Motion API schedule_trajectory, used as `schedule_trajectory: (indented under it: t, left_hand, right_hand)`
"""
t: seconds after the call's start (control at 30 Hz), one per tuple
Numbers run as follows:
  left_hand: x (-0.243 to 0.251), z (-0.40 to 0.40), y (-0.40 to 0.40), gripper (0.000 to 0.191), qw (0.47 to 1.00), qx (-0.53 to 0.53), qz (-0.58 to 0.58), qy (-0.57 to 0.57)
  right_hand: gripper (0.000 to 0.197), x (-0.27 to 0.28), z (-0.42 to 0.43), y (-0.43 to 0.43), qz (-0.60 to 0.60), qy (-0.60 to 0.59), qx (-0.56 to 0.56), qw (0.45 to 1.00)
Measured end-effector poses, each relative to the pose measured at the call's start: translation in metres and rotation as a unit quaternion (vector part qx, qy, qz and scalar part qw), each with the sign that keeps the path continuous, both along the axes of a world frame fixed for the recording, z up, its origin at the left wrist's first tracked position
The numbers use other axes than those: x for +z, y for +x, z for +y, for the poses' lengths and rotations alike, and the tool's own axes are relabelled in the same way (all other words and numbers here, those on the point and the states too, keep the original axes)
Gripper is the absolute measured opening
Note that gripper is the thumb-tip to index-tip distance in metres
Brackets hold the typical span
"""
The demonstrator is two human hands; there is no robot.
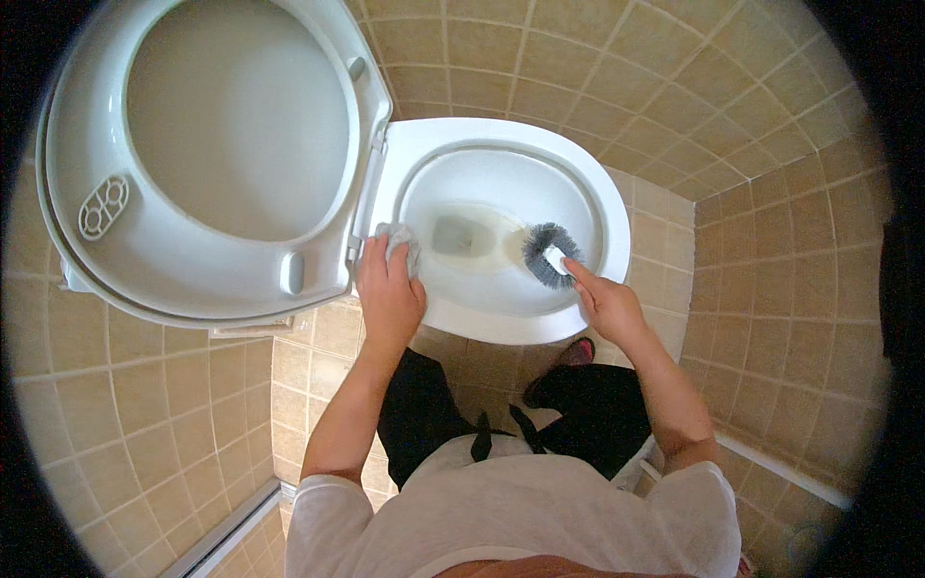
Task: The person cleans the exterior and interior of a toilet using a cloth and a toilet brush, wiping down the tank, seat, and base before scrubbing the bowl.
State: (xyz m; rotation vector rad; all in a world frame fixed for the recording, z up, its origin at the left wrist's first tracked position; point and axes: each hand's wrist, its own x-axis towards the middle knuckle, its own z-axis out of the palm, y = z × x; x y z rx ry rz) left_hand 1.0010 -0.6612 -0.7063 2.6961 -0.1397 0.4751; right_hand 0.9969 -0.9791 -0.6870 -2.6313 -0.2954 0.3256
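Before me is a white toilet bowl (491,326) with its seat (238,267) and lid (238,130) raised to the left. My right hand (611,303) grips the short visible part of a white handle. At its end, a toilet brush (543,242) with grey bristles is inside the bowl, over its right inner wall. Under my left hand (390,289) is a crumpled light grey cloth (399,242), pressed on the rim near the seat hinge. Murky water (462,235) and a yellowish stain (513,246) show in the bowl.
Beige tiled walls (578,43) close in behind the bowl and on the right (766,274). The tiled floor (654,253) runs around the bowl's base. A metal track (231,531) crosses at lower left, and a white ledge (784,469) lies at lower right.
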Motion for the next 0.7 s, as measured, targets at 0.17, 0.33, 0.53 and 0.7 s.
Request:
schedule_trajectory:
  t: [0.17,0.33,0.53,0.7]
  left_hand:
    - [-0.015,-0.002,0.078,0.035,0.997,0.004,-0.065,0.044]
    - [-0.027,-0.018,0.181,0.032,0.998,0.022,-0.052,0.023]
    - [-0.018,-0.048,0.262,0.029,0.992,-0.055,0.115,0.012]
    - [-0.027,-0.11,0.257,0.028,0.98,-0.189,0.047,0.035]
  right_hand:
    - [0.037,-0.009,-0.009,0.001,-0.028,0.052,-0.019,0.998]
    - [0.042,-0.019,-0.015,-0.002,-0.057,0.068,0.016,0.996]
    - [0.042,-0.01,-0.012,0.004,0.051,-0.049,0.073,0.995]
    - [0.046,-0.005,-0.011,0.004,0.027,-0.039,0.075,0.996]
